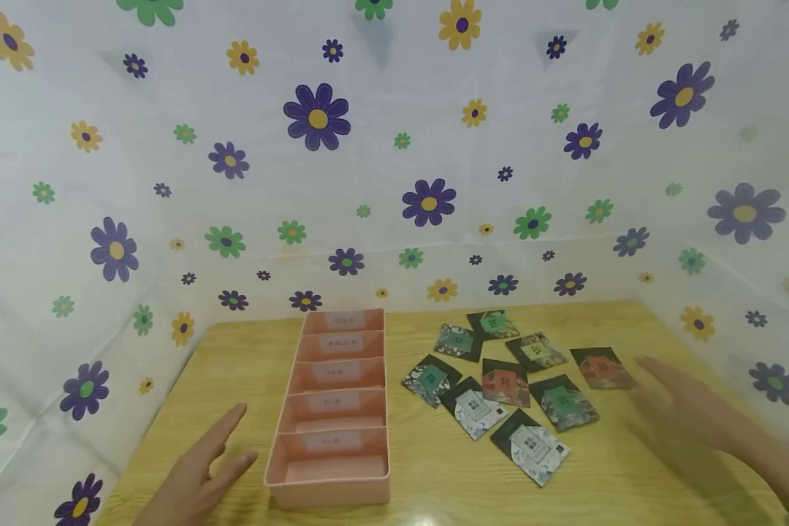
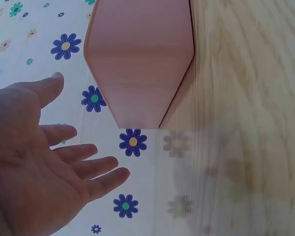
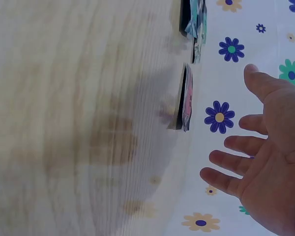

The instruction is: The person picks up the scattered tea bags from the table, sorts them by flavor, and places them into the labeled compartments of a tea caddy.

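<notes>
A long pink organizer box [image 1: 329,493] stands left of the middle of the table, split into several compartments with white labels on the dividers. To its left my left hand [image 1: 193,467] hovers with fingers extended, holding nothing; the left wrist view shows its palm beside the box's side [image 2: 140,59]. Right of the box lie several flat square packets, with green, red, yellow and white labels. Nearest my right hand [image 1: 690,402] is a red-labelled packet [image 1: 602,367]. That hand is empty, its fingers spread in the right wrist view, apart from the packet's edge [image 3: 186,101].
The wooden table [image 1: 447,482] carries the box and packets. A white cloth [image 1: 381,175] with purple, yellow and green flowers encloses the back and both sides. Some packets overlap, such as a white-labelled one [image 1: 473,410] and a red-labelled one [image 1: 505,382].
</notes>
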`<state>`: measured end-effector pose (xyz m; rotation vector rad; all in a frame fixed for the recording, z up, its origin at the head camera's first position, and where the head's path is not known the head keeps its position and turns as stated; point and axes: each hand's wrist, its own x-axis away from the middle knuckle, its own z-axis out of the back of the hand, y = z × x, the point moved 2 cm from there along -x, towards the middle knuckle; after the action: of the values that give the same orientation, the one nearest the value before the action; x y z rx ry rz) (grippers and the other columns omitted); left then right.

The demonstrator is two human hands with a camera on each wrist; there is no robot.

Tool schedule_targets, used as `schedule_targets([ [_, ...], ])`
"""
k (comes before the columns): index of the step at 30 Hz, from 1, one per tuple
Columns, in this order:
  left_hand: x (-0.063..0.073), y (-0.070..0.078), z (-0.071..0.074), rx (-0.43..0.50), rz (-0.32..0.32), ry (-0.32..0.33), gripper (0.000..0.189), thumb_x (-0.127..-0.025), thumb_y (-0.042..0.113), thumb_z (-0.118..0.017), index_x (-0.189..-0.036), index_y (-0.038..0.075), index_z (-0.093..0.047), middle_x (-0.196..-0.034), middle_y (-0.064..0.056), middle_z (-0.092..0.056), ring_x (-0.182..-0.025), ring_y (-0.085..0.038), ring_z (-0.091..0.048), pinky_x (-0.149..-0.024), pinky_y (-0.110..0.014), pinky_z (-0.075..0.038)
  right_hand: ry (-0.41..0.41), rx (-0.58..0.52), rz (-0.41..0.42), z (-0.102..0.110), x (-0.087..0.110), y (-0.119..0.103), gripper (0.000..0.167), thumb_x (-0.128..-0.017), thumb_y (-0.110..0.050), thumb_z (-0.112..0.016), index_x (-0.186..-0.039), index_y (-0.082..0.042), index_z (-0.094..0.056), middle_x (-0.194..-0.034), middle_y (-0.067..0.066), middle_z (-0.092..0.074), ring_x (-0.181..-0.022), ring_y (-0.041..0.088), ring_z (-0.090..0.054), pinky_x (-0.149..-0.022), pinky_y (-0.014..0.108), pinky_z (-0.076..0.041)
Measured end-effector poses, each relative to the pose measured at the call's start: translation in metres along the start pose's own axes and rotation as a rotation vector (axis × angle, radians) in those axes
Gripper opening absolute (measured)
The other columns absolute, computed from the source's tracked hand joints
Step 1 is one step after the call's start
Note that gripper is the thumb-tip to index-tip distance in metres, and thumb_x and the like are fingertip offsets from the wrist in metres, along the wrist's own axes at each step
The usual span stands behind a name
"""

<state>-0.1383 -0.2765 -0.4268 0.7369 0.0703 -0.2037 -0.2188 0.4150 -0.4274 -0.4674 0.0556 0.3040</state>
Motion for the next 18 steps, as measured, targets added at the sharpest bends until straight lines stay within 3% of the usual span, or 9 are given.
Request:
schedule_targets([
  [5, -0.001, 0.006, -0.009, 0.135, 0.018, -0.004, 0.061, -0.107, 0.022, -0.060, -0.158, -0.003, -0.036, -0.156, -0.029, -0.042, -0.137, -0.050, -0.047, -0.099, -0.054, -0.053, -0.005, 0.012, -0.028, 0.003, -0.013, 0.003, 0.068, -0.108, -0.031, -0.057, -0.149, 0.019, -0.034, -0.144, 0.048, -0.037, -0.124, 0.069, -0.040, -0.093, 0.080, -0.037],
  [11, -0.001, 0.013, -0.018, 0.178, 0.003, -0.004, 0.059, -0.106, 0.021, -0.063, -0.156, 0.000, -0.041, -0.156, -0.024, -0.045, -0.136, -0.045, -0.050, -0.097, -0.040, -0.056, -0.007, 0.013, -0.046, 0.003, -0.023, 0.004, 0.067, -0.109, -0.032, -0.056, -0.147, 0.020, -0.036, -0.136, 0.049, -0.045, -0.116, 0.067, -0.051, -0.082, 0.075, -0.048],
  [16, -0.003, 0.019, -0.024, 0.259, 0.047, -0.068, 0.063, -0.106, 0.022, -0.062, -0.158, -0.003, -0.037, -0.160, -0.024, -0.039, -0.139, -0.046, -0.046, -0.099, -0.039, -0.055, -0.012, 0.012, -0.042, 0.001, -0.032, 0.005, 0.069, -0.108, -0.032, -0.058, -0.147, 0.020, -0.036, -0.137, 0.048, -0.045, -0.118, 0.065, -0.051, -0.083, 0.072, -0.049],
  [18, -0.003, 0.020, -0.026, 0.301, 0.094, -0.102, 0.066, -0.106, 0.024, -0.063, -0.159, -0.002, -0.035, -0.161, -0.023, -0.037, -0.140, -0.046, -0.045, -0.099, -0.039, -0.055, -0.022, 0.008, -0.041, 0.000, -0.035, 0.005, 0.069, -0.108, -0.032, -0.058, -0.147, 0.020, -0.036, -0.137, 0.048, -0.045, -0.118, 0.065, -0.050, -0.083, 0.072, -0.049],
])
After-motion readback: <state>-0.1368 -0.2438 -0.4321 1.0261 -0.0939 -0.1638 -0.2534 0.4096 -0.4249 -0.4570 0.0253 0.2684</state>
